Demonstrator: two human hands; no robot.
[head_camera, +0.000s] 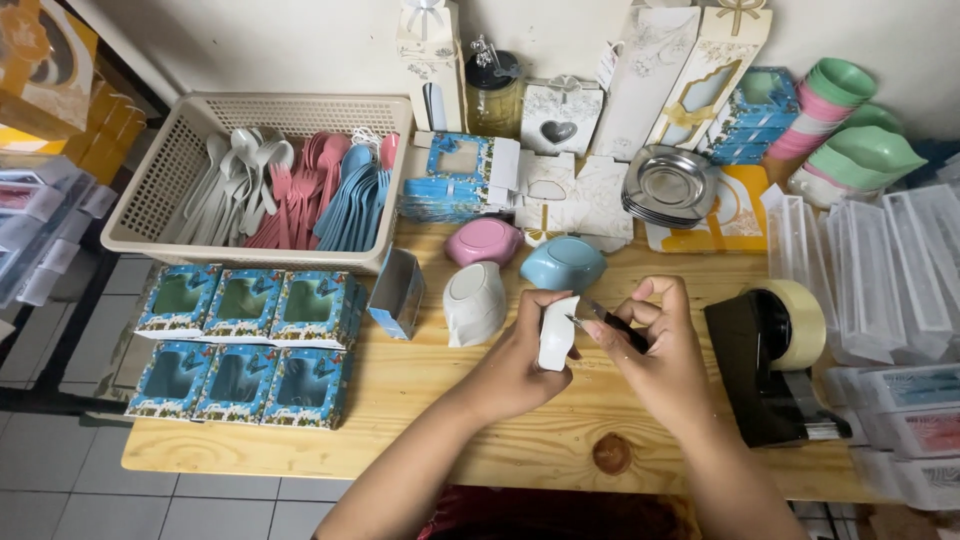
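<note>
Left hand (515, 365) grips a small glossy white plastic piece (557, 333) over the pale wooden table (420, 400); right hand (660, 350) pinches a thin dark metal tool (612, 325), tip touching that piece. Black tape dispenser (770, 365) near right. Beyond: white (473, 302), pink (484, 241), blue rounded dishes (563, 264). Blue window boxes (245, 340) left. Far-left beige mesh basket (150, 190) holds plastic spoons (300, 190).

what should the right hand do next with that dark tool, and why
Probably ease the dark tool a little further along the white piece's edge: its tip already meets that edge, and the left hand grips the piece steady above the wooden table.
</note>
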